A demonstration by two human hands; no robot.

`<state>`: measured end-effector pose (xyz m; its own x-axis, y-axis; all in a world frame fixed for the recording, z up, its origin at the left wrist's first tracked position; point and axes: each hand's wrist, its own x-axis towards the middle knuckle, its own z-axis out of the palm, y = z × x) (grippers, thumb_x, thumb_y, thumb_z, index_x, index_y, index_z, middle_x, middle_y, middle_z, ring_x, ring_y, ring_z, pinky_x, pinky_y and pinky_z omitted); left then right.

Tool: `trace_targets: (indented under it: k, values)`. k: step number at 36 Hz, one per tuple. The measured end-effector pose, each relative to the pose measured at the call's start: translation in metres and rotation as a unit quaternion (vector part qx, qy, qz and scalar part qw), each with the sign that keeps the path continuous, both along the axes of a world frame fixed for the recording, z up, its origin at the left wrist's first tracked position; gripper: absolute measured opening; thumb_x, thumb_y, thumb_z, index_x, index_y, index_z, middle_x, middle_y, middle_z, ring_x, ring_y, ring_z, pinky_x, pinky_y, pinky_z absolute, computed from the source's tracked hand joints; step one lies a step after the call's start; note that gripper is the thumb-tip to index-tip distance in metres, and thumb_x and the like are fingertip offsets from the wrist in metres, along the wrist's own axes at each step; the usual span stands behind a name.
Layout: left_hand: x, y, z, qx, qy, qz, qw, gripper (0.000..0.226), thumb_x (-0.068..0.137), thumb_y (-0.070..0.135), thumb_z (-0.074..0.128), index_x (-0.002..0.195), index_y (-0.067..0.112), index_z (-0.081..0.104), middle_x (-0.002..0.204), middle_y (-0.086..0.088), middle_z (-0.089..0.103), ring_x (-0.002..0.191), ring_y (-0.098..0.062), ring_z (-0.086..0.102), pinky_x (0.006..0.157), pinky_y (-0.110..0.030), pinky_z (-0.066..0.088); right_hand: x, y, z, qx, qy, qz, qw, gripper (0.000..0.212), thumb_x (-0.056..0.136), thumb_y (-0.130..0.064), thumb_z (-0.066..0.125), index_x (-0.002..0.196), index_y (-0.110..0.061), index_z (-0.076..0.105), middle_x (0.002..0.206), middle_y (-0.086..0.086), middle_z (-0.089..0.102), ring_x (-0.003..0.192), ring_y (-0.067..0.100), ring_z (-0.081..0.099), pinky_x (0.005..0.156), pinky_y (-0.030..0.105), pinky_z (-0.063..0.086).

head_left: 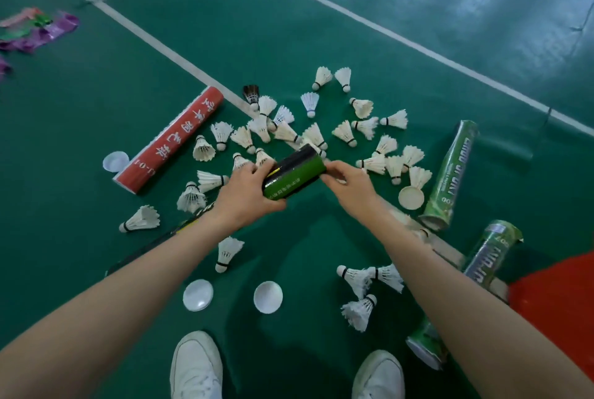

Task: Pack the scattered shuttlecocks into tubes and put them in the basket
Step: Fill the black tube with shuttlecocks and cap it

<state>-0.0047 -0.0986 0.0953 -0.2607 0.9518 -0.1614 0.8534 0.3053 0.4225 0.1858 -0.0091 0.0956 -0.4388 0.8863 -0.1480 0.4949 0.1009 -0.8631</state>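
Item: green-and-black tube (pixel 294 175), held off the floor over the pile and tilted, probably so that it can be loaded. The left hand (pixel 247 192) has its fingers wrapped round the barrel. The right hand (pixel 348 184) has its fingers curled on the tube's end; whether they also pinch a shuttlecock cannot be told. The pale print on the tube is too small to read.

Stock: white shuttlecocks (pixel 315 135), loose on the green floor (pixel 289 28), none visibly packed. One black shuttlecock (pixel 251 94) lies at the far edge.

Containers: red tube (pixel 173 138), lying flat, with white Chinese characters and "J-04" at its near end. Three green tubes (pixel 450 173) lie on the right, their lettering distorted.

Fittings: white caps (pixel 198 295) lie off their tubes, presumably to leave the mouths open.

Basket: not identifiable.
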Motion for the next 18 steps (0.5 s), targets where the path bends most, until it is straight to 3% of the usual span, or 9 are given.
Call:
trace_targets:
  k: [2,5,7,10,14,18]
  values:
    - [-0.006,-0.012,-0.026,-0.042,0.011,0.006,0.999,0.083,0.071,0.057,0.066,0.142,0.034,0.028,0.120,-0.002,0.046,0.110,-0.026,0.043,0.086,-0.039,0.044,-0.009,-0.009,-0.028,-0.039,-0.035,0.031,0.998,0.024,0.094,-0.011,0.057,0.117,-0.012,0.061,0.108,0.000,0.063,0.099,0.011,0.057,0.083,0.021,0.043]
    - [-0.019,-0.032,-0.059,-0.090,0.023,0.034,0.995,0.083,0.074,0.055,0.064,0.143,0.032,0.025,0.123,-0.004,0.047,0.112,-0.028,0.041,0.085,-0.039,0.042,-0.022,-0.026,-0.066,-0.103,-0.087,0.080,0.988,0.050,0.096,-0.018,0.054,0.143,-0.019,0.037,0.134,-0.002,0.051,0.116,0.015,0.053,0.079,0.025,0.048]
    - [-0.029,-0.046,-0.077,-0.108,0.026,0.056,0.992,0.083,0.074,0.056,0.064,0.143,0.032,0.026,0.125,-0.004,0.047,0.112,-0.028,0.041,0.083,-0.039,0.043,-0.028,-0.040,-0.093,-0.121,-0.130,0.123,0.976,0.061,0.094,-0.023,0.058,0.146,-0.016,0.028,0.140,0.001,0.046,0.124,0.018,0.048,0.090,0.029,0.047]
    - [-0.040,-0.064,-0.094,-0.122,0.028,0.082,0.989,0.081,0.073,0.056,0.065,0.141,0.031,0.029,0.126,-0.005,0.046,0.110,-0.030,0.042,0.082,-0.040,0.044,-0.032,-0.064,-0.130,-0.069,-0.204,0.270,0.938,0.064,0.088,-0.031,0.066,0.142,-0.014,0.035,0.142,0.005,0.043,0.131,0.021,0.039,0.106,0.031,0.034]
    - [-0.046,-0.083,-0.106,-0.134,0.044,0.094,0.985,0.079,0.074,0.055,0.065,0.140,0.031,0.029,0.119,-0.007,0.047,0.109,-0.031,0.042,0.081,-0.041,0.044,-0.035,-0.092,-0.162,0.011,-0.228,0.411,0.883,0.067,0.083,-0.039,0.070,0.139,-0.014,0.042,0.139,0.006,0.042,0.134,0.024,0.029,0.110,0.038,0.029]
    - [-0.043,-0.102,-0.113,-0.134,0.037,0.118,0.983,0.079,0.074,0.053,0.066,0.141,0.030,0.029,0.120,-0.008,0.047,0.112,-0.031,0.040,0.084,-0.042,0.042,-0.035,-0.113,-0.178,0.080,-0.258,0.504,0.820,0.086,0.075,-0.049,0.072,0.146,-0.025,0.031,0.149,0.000,0.030,0.144,0.023,0.009,0.115,0.043,0.015]
